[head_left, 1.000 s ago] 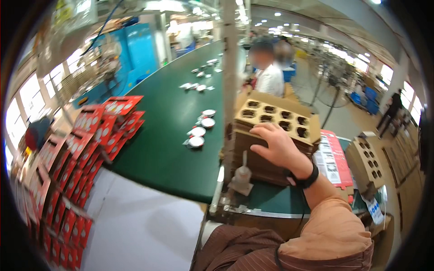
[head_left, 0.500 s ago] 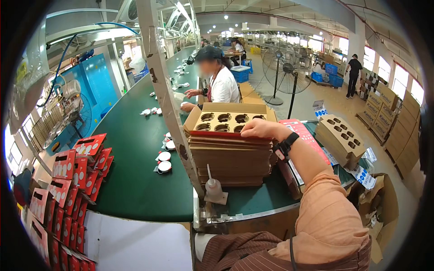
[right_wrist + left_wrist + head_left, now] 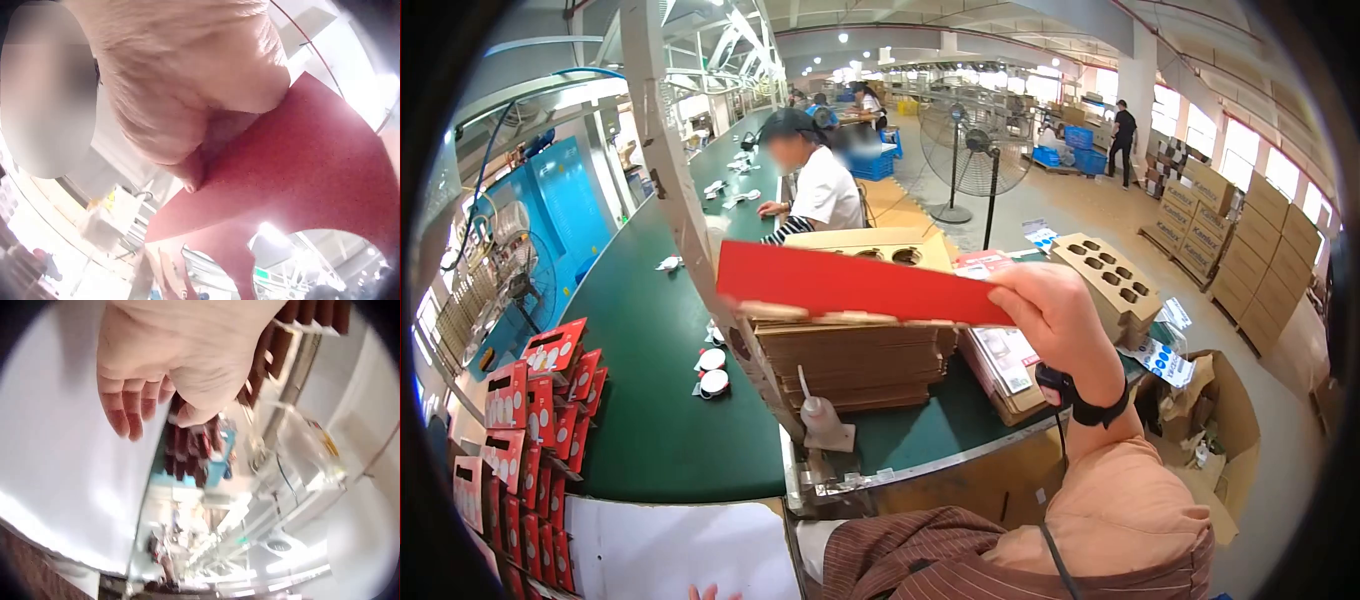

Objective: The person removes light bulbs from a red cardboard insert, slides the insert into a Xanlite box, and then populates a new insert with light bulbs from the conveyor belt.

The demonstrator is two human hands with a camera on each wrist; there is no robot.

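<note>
"Grips?"
"Left hand [image 3: 181, 356], near, loose and empty over the white board [image 3: 670, 545]; right hand [image 3: 1050, 310] pinches the red card [image 3: 850, 285] by its right end, nearer than the cardboard stack [image 3: 850, 372]."
"Advice?"
"I'd steady the card's free left end; it may flex one-handed."

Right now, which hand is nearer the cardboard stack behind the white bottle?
Right: the right hand grips the red card near the right end of the cardboard stack. The left hand is farther, over the white board.
</note>
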